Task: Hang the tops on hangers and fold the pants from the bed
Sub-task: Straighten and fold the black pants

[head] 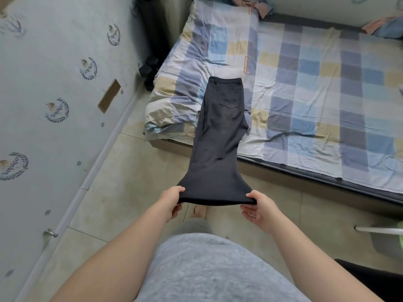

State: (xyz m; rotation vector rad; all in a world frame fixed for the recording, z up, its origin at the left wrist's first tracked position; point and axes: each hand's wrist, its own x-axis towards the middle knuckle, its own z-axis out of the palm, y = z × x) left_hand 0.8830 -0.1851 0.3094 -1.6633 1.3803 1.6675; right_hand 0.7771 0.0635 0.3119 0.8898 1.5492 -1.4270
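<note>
My left hand [174, 198] and right hand [255, 203] pinch the dark pants [220, 127] by the hem, mid-frame. Folding step (waist on the bed [305, 83]); next, hem up to waist.

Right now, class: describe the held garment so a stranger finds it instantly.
Find the check-patterned bed. Off its near corner stretch the dark trousers, waistband lying on it, hems gripped by the left hand and right hand. No other garment is dark.
</note>
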